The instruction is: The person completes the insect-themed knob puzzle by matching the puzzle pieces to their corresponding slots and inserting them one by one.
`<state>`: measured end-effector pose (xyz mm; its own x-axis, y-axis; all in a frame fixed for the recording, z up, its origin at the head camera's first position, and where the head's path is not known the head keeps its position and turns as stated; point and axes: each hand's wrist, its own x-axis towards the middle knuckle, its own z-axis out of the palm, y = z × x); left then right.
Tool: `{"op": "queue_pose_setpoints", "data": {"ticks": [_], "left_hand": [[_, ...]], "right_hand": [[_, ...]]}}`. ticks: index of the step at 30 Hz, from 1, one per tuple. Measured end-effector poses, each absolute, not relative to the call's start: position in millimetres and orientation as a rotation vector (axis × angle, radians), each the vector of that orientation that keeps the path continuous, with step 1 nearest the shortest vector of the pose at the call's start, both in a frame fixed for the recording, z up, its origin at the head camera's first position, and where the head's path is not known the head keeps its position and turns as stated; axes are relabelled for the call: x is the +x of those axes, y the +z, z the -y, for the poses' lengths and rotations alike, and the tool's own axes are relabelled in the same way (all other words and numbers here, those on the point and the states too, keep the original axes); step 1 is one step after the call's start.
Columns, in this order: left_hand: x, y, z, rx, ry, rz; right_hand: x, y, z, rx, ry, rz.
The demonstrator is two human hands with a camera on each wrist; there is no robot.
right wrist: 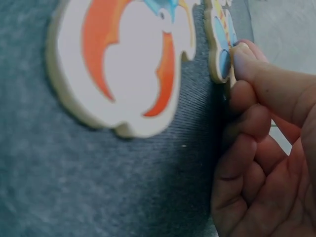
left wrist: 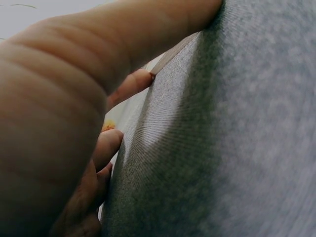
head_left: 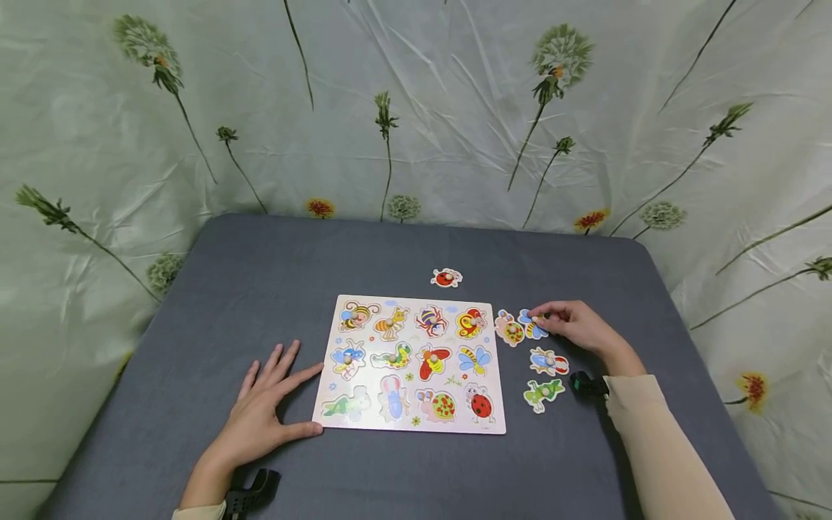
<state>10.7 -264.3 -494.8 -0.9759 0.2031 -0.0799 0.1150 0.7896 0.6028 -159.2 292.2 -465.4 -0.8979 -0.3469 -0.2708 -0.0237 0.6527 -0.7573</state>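
My right hand (head_left: pixel 578 325) pinches the small knob of a blue-winged, yellow-bodied insect puzzle piece (head_left: pixel 533 326), right of the board. In the right wrist view, thumb and finger meet at that piece (right wrist: pixel 220 44), close over the cloth. The pink-white wooden insect puzzle board (head_left: pixel 416 425) lies flat, several of its shapes carrying knobs. Spread out on the table, my left hand (head_left: pixel 260 404) touches the board's left edge with thumb and index fingertip. A pink snail piece (head_left: pixel 510 328) sits right beside the pinched piece, against the board's right edge.
Below the right hand lie a blue beetle piece (head_left: pixel 548 362) and a green grasshopper piece (head_left: pixel 543 393). Beyond the board's far edge rests a ladybird piece (head_left: pixel 446 278). Grey cloth covers the table (head_left: pixel 292 260), with a flower-printed curtain (head_left: pixel 455 144) behind it.
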Motion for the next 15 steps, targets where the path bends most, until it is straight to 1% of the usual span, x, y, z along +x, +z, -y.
{"op": "queue_pose_setpoints", "data": {"ticks": [15], "left_hand": [[11.9, -496.8, 265.1, 0.285, 0.95, -2.856]], "right_hand": [[-162.3, -468.7, -290.2, -0.205, -1.132, -2.475]]}}
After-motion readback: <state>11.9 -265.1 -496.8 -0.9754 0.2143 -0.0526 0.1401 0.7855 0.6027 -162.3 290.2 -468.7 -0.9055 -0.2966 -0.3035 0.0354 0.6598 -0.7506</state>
